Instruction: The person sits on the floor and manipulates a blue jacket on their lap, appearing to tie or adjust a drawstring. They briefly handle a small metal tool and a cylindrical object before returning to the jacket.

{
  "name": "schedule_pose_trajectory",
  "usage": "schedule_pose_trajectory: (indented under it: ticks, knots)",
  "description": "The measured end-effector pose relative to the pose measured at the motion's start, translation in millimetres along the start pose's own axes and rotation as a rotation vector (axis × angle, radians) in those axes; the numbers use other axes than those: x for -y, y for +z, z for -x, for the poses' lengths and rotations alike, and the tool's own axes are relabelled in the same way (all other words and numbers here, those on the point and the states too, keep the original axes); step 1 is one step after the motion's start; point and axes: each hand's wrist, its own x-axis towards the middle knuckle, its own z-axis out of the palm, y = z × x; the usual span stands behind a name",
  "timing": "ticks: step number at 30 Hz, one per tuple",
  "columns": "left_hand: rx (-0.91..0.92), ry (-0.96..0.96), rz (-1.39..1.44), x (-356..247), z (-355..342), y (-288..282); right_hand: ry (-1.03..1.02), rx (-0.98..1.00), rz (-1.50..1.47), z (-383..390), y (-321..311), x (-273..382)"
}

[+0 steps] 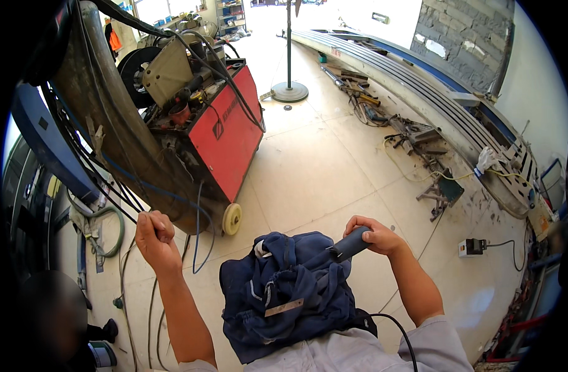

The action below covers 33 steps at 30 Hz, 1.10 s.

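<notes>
My left hand is closed at the left, beside thin black cables running down to it; what lies inside the fingers is hidden. My right hand grips a dark grey cylindrical tool over a bundle of navy cloth on my lap. A flat metal strip lies on that cloth. A blue hose loops down just right of my left hand, near the red welding machine.
A long slotted metal platform runs along the right, with scattered tools beside it. A stand rises from the tiled floor. A small box with cord sits at right. A person is at lower left among hoses.
</notes>
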Motion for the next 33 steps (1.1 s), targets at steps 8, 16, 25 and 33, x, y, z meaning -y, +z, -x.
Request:
schedule_pose_trajectory:
  ticks: [8, 16, 25, 33]
  knots:
    - [-0.118, 0.041, 0.029, -12, -11, -34, 0.056, -0.34, -0.143, -17, 26, -59]
    - [-0.228, 0.056, 0.116, -33, -23, -98, -0.098, -0.382, -0.259, -4, 18, -49]
    - [-0.318, 0.025, 0.207, -44, -41, -124, -0.027, -0.364, 0.042, 8, 8, -25]
    - [-0.269, 0.036, 0.235, -52, -40, -123, -0.142, -0.14, 0.196, 4, 27, -24]
